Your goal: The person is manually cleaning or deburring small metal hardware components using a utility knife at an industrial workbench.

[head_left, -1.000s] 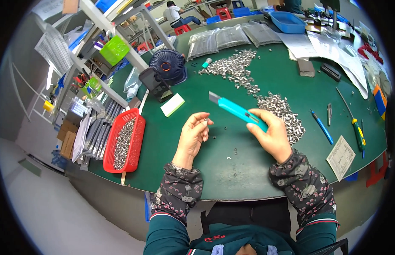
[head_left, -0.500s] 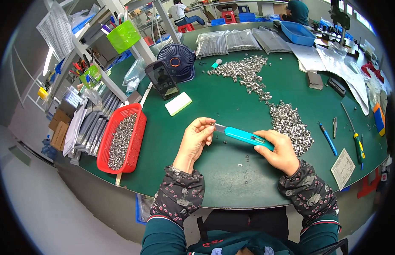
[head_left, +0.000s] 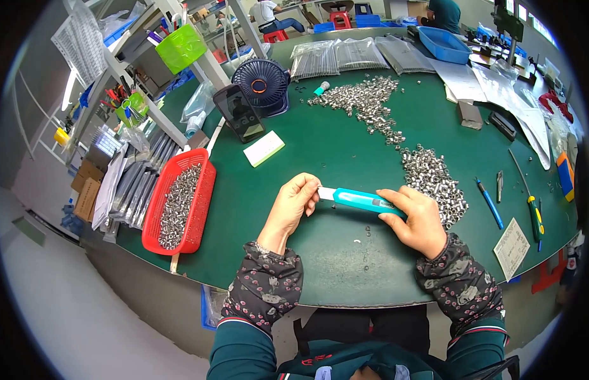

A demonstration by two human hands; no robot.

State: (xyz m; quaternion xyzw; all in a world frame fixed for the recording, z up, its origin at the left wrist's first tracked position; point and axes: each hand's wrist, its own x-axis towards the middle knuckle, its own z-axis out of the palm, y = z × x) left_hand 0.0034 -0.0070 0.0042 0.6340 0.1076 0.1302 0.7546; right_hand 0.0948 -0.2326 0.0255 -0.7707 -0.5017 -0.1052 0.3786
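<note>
My right hand (head_left: 416,218) is wrapped around the turquoise handle of a utility knife (head_left: 361,199), its blade out and pointing left. The blade's tip reaches the fingertips of my left hand (head_left: 295,201), which are pinched together. A small metal ring appears to be in that pinch, mostly hidden by the fingers. Just right of the knife, a pile of small metal rings (head_left: 430,183) lies on the green table (head_left: 320,272). A looser heap of rings (head_left: 364,101) spreads farther back. Several tiny bits lie on the table below the knife.
Left stands a red basket (head_left: 204,215) of metal rings. Behind are a phone (head_left: 240,114), a fan (head_left: 261,85) and a notepad (head_left: 264,149). To the right lie a blue pen (head_left: 490,204), a screwdriver (head_left: 534,212) and a paper card (head_left: 512,250). Bagged rods (head_left: 361,60) line the back.
The knife has turned slightly in my right hand, and its blade now shows brighter against my left fingertips. Both hands stay in nearly the same place; the whole view has shifted a little.
</note>
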